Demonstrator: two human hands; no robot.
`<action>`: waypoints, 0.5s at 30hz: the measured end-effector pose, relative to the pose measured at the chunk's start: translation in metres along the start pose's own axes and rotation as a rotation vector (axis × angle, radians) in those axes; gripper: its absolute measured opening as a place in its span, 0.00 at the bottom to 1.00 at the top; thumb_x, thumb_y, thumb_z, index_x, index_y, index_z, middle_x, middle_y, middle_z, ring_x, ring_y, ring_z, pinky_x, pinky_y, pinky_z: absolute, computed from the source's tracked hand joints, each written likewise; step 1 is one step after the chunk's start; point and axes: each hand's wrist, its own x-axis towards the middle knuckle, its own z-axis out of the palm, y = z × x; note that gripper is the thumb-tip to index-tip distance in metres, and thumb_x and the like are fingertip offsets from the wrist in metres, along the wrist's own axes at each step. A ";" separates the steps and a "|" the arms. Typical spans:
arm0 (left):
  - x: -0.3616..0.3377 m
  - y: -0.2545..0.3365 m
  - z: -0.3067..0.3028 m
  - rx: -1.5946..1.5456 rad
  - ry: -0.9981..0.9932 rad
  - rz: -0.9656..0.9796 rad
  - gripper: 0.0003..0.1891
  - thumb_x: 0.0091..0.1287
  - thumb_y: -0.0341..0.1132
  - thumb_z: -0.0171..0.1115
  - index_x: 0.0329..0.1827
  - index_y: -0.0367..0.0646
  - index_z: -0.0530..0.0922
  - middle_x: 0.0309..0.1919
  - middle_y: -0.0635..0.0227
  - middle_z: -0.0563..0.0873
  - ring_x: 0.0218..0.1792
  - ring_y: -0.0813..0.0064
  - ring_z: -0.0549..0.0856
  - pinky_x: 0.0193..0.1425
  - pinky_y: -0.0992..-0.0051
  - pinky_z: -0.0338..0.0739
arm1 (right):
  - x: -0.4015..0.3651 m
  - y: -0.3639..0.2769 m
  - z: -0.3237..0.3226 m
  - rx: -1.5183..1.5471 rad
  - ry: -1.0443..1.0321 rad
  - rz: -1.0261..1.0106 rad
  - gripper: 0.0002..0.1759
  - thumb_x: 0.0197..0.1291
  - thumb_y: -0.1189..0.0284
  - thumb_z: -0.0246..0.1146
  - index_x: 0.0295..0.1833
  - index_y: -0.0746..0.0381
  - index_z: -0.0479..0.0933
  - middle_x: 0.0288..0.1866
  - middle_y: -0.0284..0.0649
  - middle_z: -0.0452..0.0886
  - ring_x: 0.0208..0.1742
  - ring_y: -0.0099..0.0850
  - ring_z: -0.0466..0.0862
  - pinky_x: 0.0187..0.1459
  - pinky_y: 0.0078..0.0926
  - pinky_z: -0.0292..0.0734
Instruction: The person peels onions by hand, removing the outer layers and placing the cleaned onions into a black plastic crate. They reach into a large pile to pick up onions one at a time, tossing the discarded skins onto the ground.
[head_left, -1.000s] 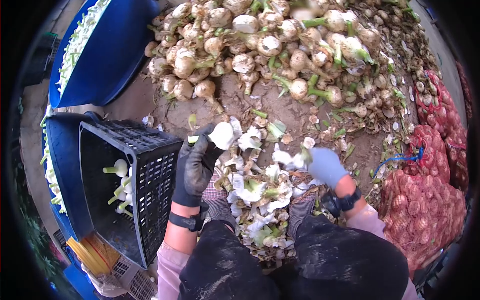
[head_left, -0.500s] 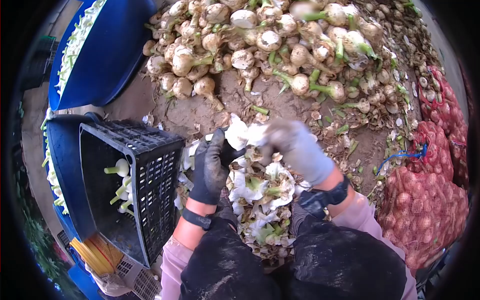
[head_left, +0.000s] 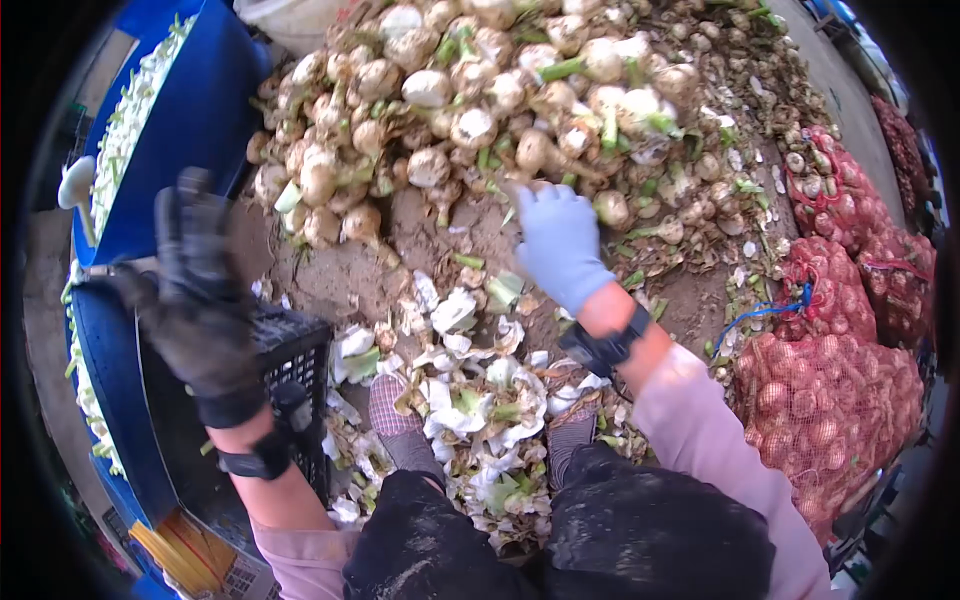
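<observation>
My left hand [head_left: 195, 290], in a dark dirty glove, is raised over the black crate [head_left: 300, 345] with its fingers spread and nothing in them. A pale bulb with a stem [head_left: 75, 185] is beyond its fingers, beside the large blue tub [head_left: 215, 110]. At the near edge of the heap of unpeeled bulbs [head_left: 370, 80], my right hand [head_left: 560, 240], in a light blue-grey glove, has its fingers closed; what they hold is too small to make out. A brownish bulb [head_left: 535, 150] lies just above its fingertips.
White and green peelings [head_left: 490, 400] cover the ground between my feet. Red mesh sacks of bulbs [head_left: 830, 400] stand on the right. A second blue tub [head_left: 115, 350] is on the left, with yellow netting [head_left: 180, 550] below it. A white container [head_left: 300, 20] is behind the heap.
My left hand has moved left from the middle and opened, letting go of the white bulb. My right hand has left that bulb and reached up to the heap. The view has shifted.
</observation>
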 end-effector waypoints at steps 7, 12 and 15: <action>-0.070 -0.146 -0.078 0.861 0.020 -0.488 0.19 0.66 0.30 0.63 0.60 0.41 0.74 0.50 0.63 0.82 0.50 0.76 0.81 0.55 0.76 0.78 | -0.028 0.011 0.024 -0.031 -0.207 -0.093 0.16 0.53 0.70 0.63 0.50 0.53 0.79 0.39 0.39 0.77 0.45 0.37 0.77 0.43 0.40 0.70; -0.091 -0.170 -0.067 1.512 -0.528 -0.037 0.39 0.50 0.33 0.76 0.67 0.44 0.68 0.62 0.53 0.74 0.60 0.58 0.76 0.65 0.67 0.70 | -0.090 -0.029 0.022 1.547 -0.386 0.529 0.14 0.63 0.67 0.63 0.49 0.65 0.78 0.32 0.34 0.78 0.36 0.29 0.78 0.41 0.26 0.74; -0.094 -0.167 -0.072 1.371 -0.442 -0.246 0.39 0.49 0.34 0.78 0.65 0.39 0.70 0.61 0.55 0.75 0.61 0.63 0.76 0.66 0.69 0.69 | -0.085 -0.026 -0.009 1.502 -0.546 0.548 0.14 0.68 0.65 0.58 0.46 0.66 0.77 0.28 0.33 0.78 0.26 0.21 0.75 0.30 0.20 0.73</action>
